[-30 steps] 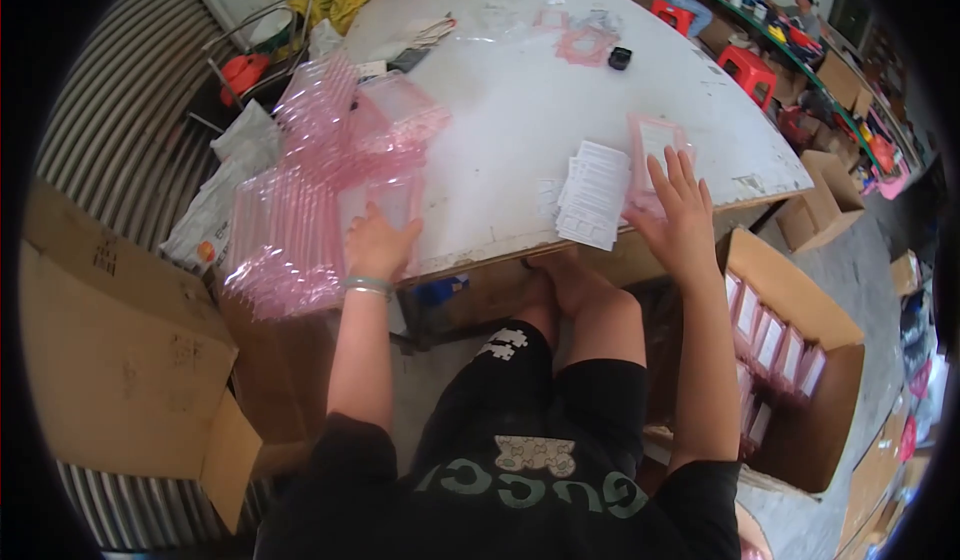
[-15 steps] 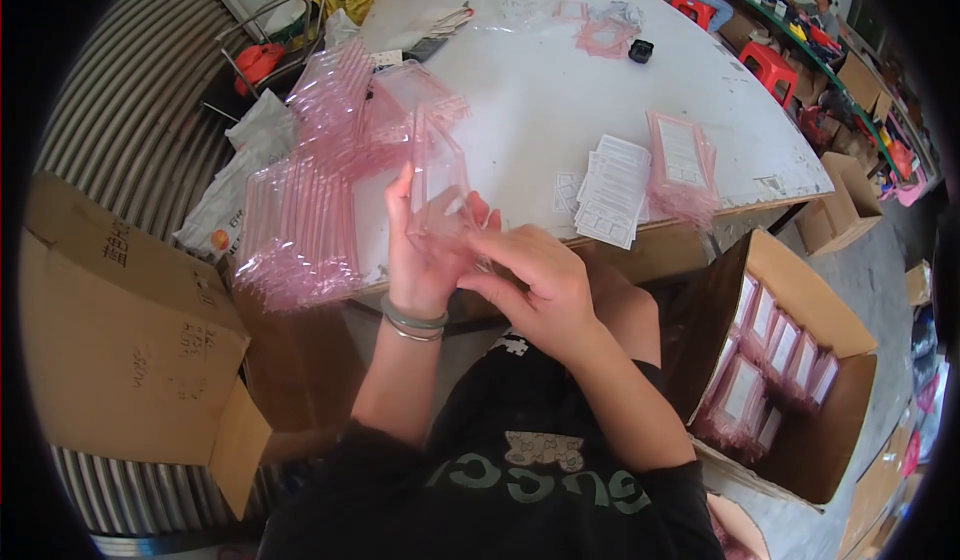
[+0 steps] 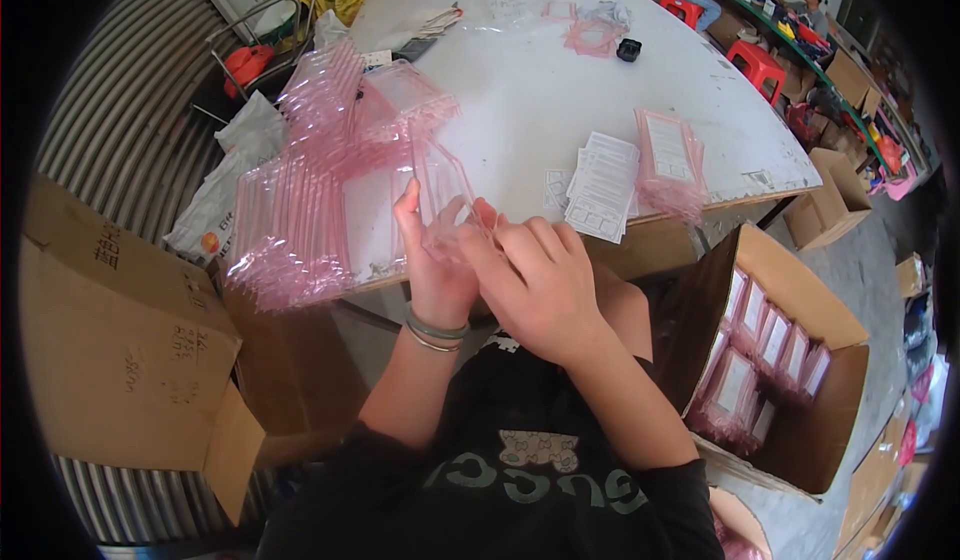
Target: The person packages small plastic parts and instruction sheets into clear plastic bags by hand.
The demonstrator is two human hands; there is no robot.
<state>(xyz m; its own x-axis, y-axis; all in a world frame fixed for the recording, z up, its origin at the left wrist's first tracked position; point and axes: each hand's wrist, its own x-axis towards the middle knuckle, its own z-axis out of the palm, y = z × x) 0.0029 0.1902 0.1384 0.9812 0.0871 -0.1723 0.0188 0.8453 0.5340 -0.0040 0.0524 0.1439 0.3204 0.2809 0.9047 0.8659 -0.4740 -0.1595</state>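
A clear plastic pouch with pink edges (image 3: 440,175) stands upright over the front of the table, its lower end in my left hand (image 3: 441,278). The left fingers are wrapped round it, thumb at its left side. My right hand (image 3: 540,285) is closed at the pouch's lower right end, where the fingertips partly hide it. Left of my hands, a fanned pile of the same pouches (image 3: 290,225) lies at the table edge, and another pile (image 3: 325,100) sits behind it. To the right are printed white cards (image 3: 603,185) and a stack of pouches with cards inside (image 3: 668,150).
An open carton (image 3: 850,385) at lower right holds several bundles of filled pouches. Large cardboard boxes (image 3: 120,350) stand at left. On the white table (image 3: 520,90) lie a small black object (image 3: 628,50) and loose plastic. Two people work at a far bench.
My left hand has shifted slightly right and down with the pouch. The right hand has turned, its fingers now curled closer to the pouch's lower end. The whole view has shifted slightly.
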